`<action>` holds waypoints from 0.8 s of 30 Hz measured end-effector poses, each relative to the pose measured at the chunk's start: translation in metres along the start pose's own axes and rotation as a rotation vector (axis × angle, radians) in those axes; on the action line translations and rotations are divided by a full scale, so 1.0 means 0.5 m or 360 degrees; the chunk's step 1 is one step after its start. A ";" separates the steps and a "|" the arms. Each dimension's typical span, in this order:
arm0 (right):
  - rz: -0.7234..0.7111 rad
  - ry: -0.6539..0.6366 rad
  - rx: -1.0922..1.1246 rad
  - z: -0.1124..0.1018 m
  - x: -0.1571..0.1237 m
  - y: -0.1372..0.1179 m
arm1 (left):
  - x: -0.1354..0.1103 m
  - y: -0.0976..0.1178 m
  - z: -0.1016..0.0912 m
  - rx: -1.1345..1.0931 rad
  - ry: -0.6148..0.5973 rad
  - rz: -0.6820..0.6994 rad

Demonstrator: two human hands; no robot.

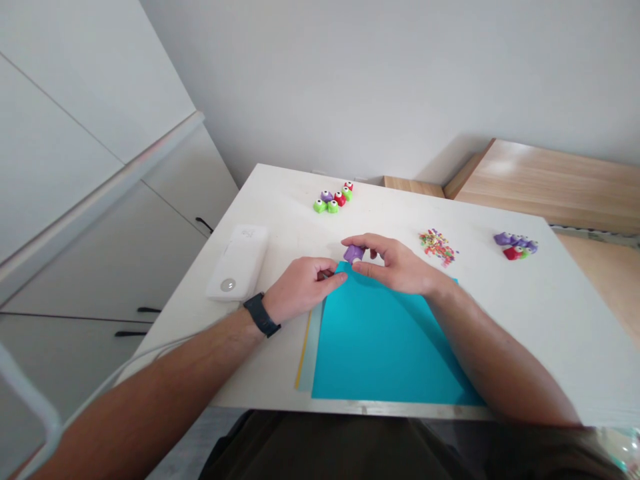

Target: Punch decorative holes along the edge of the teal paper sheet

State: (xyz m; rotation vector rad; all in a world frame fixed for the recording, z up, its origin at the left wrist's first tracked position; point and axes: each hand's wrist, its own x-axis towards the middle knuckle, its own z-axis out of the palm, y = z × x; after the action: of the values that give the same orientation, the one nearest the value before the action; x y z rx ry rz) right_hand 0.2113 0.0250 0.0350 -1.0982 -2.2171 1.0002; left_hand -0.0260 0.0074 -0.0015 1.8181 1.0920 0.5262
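White surface [545,333]: smooth, hard and rectangular, likely a slick base for loose sheets.
Blue sheet [385,340]: flat and matte, right in front of you; it should feel light and crease easily, so pinch it by a corner. A pale sheet [309,370] and a yellow sheet [300,370] peek out along its left side.
White case [245,260]: a round-cornered block left of your hands.
Left hand [303,283]: you pinch the blue sheet's far left corner.
Right hand [395,263]: your thumb and fingers close on the purple punch [354,253].
Purple punch: at that same corner; rounded, seemingly rigid plastic, probably light but slippery, best gripped by its sides.
Paper bits [437,247]: tiny, multicoloured, scattered beyond your right hand; they likely drift easily.
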 end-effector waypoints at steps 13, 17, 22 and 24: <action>-0.0023 -0.0110 -0.0077 0.009 -0.001 -0.008 | 0.000 -0.008 0.005 -0.0008 0.0042 -0.0010; -0.0036 -0.0116 -0.0071 0.014 -0.002 -0.008 | 0.001 -0.007 0.006 -0.0009 0.0071 -0.0012; -0.0056 -0.0104 -0.0019 0.016 -0.002 -0.015 | 0.003 -0.006 0.008 -0.0137 0.0123 -0.0066; -0.0066 -0.0091 0.0007 0.016 -0.001 -0.017 | 0.003 -0.006 0.009 -0.0169 0.0153 -0.0081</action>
State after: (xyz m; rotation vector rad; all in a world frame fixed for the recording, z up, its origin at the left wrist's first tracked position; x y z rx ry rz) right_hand 0.2021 0.0176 0.0366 -1.0297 -2.2725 1.0307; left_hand -0.0234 0.0070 -0.0061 1.6828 1.1503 0.6346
